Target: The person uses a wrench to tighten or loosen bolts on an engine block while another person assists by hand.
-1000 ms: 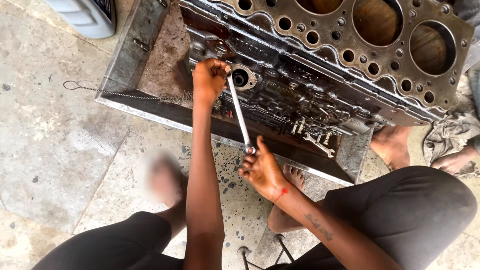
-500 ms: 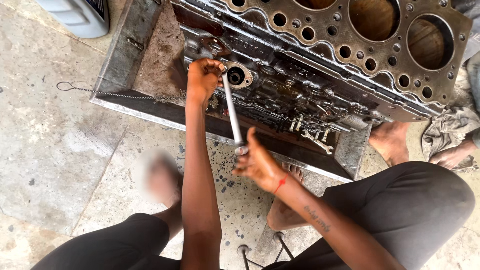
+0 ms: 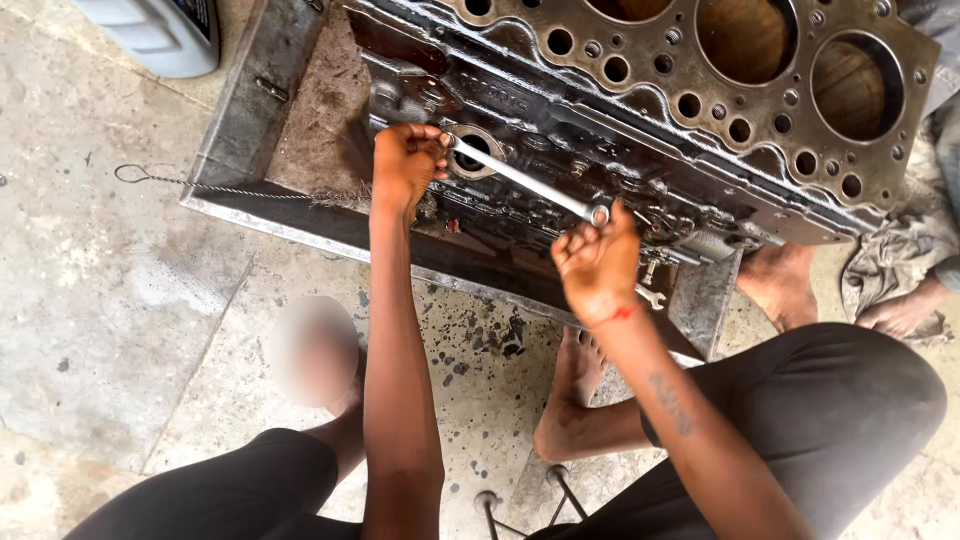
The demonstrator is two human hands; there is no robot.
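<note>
Wrench (image 3: pixel 525 182) held at both ends, laid slantwise across side of engine block (image 3: pixel 640 110). Left hand (image 3: pixel 408 160) clenched round head end, pressed against block beside round port (image 3: pixel 470 152). Right hand (image 3: pixel 598 258) closed on ring end, thumb uppermost, red band at wrist. Block seated in metal tray (image 3: pixel 250 110) on concrete floor (image 3: pixel 90 280). Wire brush (image 3: pixel 240 190) laid across tray edge, left of left hand. Small spanner (image 3: pixel 650 296) seen just right of right hand. Grey can (image 3: pixel 160 30) at top left. Rag (image 3: pixel 890 260) at far right.
</note>
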